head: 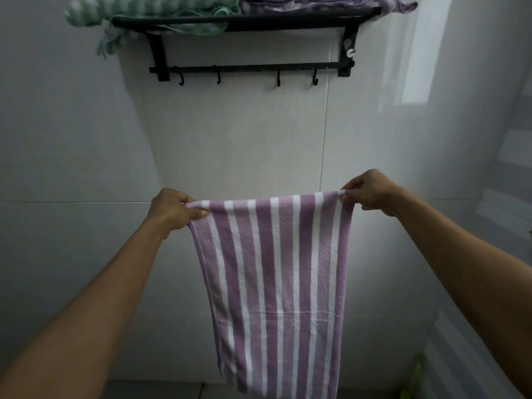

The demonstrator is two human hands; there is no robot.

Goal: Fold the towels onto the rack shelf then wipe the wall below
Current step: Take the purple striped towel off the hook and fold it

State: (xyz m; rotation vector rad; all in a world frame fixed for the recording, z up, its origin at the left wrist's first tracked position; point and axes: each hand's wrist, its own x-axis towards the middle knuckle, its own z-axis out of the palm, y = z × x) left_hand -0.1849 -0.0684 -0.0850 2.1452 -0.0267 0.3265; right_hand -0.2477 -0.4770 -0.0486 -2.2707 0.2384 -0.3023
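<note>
Left hand (172, 208) at 9 o'clock of the towel, fingers curled, pinching the top left corner. Striped towel (273, 283) hanging in the middle, purple and white, top edge pulled near-taut and roughly level between the hands, right end slightly higher. Long axis vertical, stripes running 12 to 6 o'clock, lower end falling out of frame at 6. Faint horizontal crease low on the cloth. Right hand (371, 194) at 3 o'clock of the towel, fingers curled, pinching the top right corner.

Key relation: rack shelf (244, 21) straight up at 12 o'clock from the towel, well apart, black hook rail (250, 67) and bare wall (239, 145) between. Shelf already loaded: green towel (149, 7) on the left, purple towel (316, 2) on the right, both looking folded or bunched, hard to tell which.

Both hands about equally distant from the shelf. Judging by hang length, still needs folding before going up; probably bring corners together, or halve along the vertical axis.
</note>
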